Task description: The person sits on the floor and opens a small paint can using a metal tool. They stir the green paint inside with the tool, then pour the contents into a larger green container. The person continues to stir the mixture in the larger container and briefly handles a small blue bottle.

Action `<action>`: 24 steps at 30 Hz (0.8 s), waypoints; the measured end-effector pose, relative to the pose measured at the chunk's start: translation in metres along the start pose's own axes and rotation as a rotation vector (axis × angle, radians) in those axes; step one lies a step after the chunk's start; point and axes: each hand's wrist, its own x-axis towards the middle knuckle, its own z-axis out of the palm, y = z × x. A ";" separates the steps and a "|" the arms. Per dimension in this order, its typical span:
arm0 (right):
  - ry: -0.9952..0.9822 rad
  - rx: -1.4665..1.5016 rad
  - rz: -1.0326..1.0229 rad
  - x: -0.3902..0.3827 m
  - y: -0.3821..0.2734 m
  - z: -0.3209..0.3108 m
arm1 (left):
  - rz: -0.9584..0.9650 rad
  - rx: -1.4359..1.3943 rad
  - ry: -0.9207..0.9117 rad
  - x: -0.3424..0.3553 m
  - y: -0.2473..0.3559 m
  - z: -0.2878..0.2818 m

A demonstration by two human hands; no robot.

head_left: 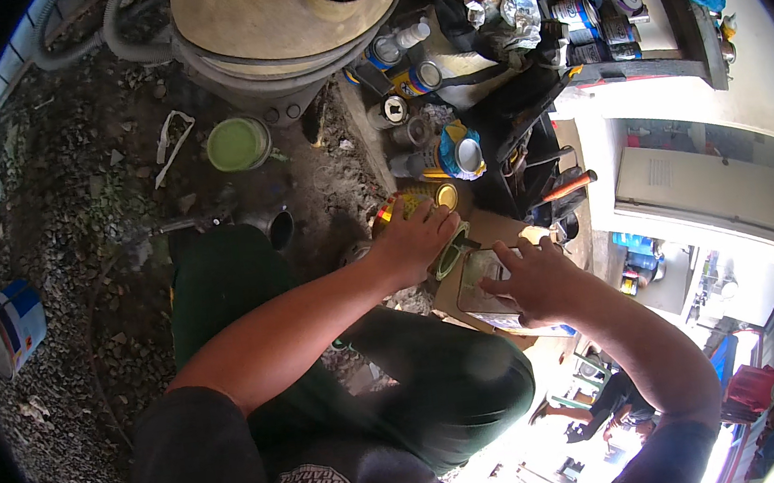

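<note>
My left hand is closed around the side of a small round can with a green-smeared rim. The can's mouth faces my right hand; what is inside it is hidden. My right hand grips across the top of a rectangular metal tin, fingers spread over its upper face. The tin's dark spout end lies right at the can's mouth. Whether any liquid runs between them, I cannot tell. Just beyond my left hand stand a red and yellow can and a yellow-lidded can.
A pot of green paint sits on the gravelly ground beside a large beige drum-shaped machine. A spray gun cup lies by my knee. Several paint cans and a black tool tray fill the far right. Another person is at the lower right.
</note>
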 end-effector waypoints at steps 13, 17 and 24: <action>-0.016 -0.036 -0.012 0.013 0.002 -0.010 | -0.022 0.040 0.080 -0.004 -0.011 -0.001; -0.009 -0.065 -0.029 0.016 0.004 -0.007 | -0.024 0.025 0.071 -0.002 -0.013 0.000; -0.059 0.001 -0.021 0.015 0.000 -0.002 | -0.028 0.027 0.055 0.001 -0.009 0.001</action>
